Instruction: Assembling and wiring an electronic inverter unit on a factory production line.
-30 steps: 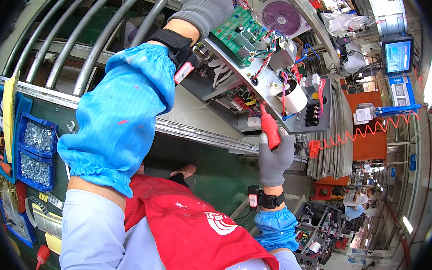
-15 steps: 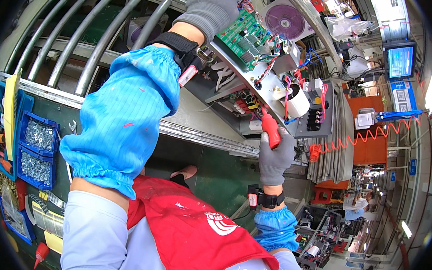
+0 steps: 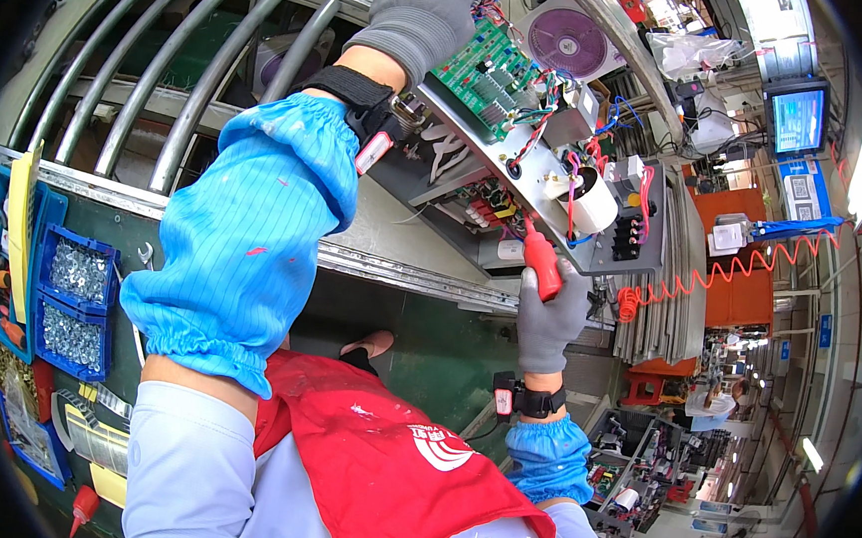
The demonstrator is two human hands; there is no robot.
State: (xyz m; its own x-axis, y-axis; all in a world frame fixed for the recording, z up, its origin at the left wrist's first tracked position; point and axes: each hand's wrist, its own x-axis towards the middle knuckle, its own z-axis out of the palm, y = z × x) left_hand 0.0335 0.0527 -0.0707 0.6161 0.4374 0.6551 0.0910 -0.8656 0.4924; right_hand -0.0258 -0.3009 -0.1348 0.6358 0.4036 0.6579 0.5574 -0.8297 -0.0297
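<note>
My right hand (image 3: pixel 550 322), in a grey glove, is wrapped round a red squeeze bottle (image 3: pixel 541 265). The bottle's narrow tip points up at the lower edge of a grey metal panel (image 3: pixel 536 198); whether it touches is too small to tell. Mounted on that panel are a green circuit board (image 3: pixel 485 73), a white cylindrical part (image 3: pixel 594 202) and coloured wires. At the board's far left end rests my left hand (image 3: pixel 423 19), also gloved; its fingertips are hidden or cut off by the upper rim. Below the panel, more wired parts (image 3: pixel 490 208) show inside the grey housing.
A rack of curved metal bars (image 3: pixel 204 83) lies at the left. Blue bins of small metal hardware (image 3: pixel 72 334), a wrench (image 3: pixel 146 253) and another red bottle (image 3: pixel 84 507) are at lower left. A red coiled hose (image 3: pixel 720 279) hangs at the right, near stacked metal sheets (image 3: pixel 671 296).
The red bottle in my right hand has shifted very slightly down and away from the panel edge. My left hand stays almost where it was.
</note>
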